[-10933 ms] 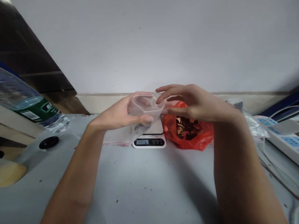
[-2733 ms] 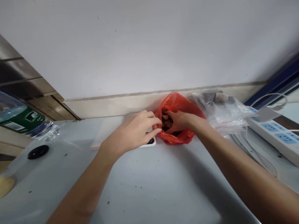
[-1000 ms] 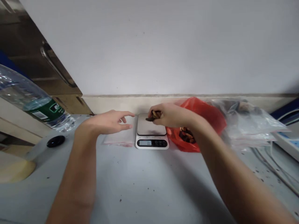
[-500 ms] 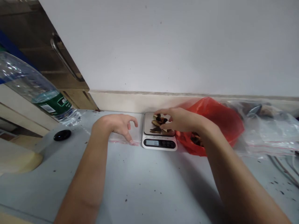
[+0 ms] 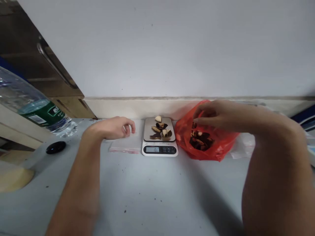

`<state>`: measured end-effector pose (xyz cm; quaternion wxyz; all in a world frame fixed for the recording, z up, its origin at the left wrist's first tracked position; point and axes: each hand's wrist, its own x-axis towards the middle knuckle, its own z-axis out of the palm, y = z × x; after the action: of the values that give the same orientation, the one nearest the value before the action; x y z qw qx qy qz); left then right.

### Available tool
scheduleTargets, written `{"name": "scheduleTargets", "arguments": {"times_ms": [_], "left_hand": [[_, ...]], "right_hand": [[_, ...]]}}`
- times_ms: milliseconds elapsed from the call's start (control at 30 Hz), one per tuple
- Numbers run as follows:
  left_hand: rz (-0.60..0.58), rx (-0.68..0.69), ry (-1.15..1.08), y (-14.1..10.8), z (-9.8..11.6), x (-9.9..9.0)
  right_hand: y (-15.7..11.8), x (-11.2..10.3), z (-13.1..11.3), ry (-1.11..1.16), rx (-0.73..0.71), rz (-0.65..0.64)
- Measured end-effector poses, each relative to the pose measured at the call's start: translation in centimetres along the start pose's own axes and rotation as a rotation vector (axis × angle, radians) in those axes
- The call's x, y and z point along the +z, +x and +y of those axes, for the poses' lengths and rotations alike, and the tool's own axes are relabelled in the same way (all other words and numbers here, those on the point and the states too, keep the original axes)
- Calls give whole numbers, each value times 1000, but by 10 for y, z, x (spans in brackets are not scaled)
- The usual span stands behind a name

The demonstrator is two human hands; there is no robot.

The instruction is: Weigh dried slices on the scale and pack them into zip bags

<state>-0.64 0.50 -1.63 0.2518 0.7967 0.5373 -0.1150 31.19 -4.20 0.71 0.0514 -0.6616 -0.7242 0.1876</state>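
Here, in head view, my right hand (image 5: pixel 216 113) is arching into the red bag (image 5: pixel 218 149), half-bent, hold unclear; the scale (image 5: pixel 159 145), bearing dried pieces (image 5: pixel 161 126), is sitting alongside, likely for easy reach. My left hand (image 5: pixel 114 127) is hovering half-curled, unladen, above clear bags (image 5: pixel 125 145).

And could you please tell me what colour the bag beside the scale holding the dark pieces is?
The bag is red, seen best in the head view.

Pieces (image 5: pixel 161 126) lie on the scale (image 5: pixel 159 145), zip bags (image 5: pixel 125 145) to its left, a carrier bag (image 5: pixel 219 149) holding more pieces (image 5: pixel 200 141) to its right. Behind stands the wall (image 5: pixel 157 59).
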Motion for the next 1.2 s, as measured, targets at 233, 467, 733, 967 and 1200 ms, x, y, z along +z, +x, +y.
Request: {"name": "scheduleTargets", "arguments": {"times_ms": [233,467,733,967,1200], "left_hand": [[344,57,-123,-14,18,-10],[598,122,-268,-14,37,-6],[826,215,-259,-20,57,2],[708,404,-123,-21,55,1],[493,360,-75,-18,47,0]], "right_hand": [[4,2,9,-80,63,-58],[-4,6,-23,39,-74,83],[6,32,-70,254,-406,58],[17,44,-78,356,-262,398],[20,42,-71,564,-300,319]]}}
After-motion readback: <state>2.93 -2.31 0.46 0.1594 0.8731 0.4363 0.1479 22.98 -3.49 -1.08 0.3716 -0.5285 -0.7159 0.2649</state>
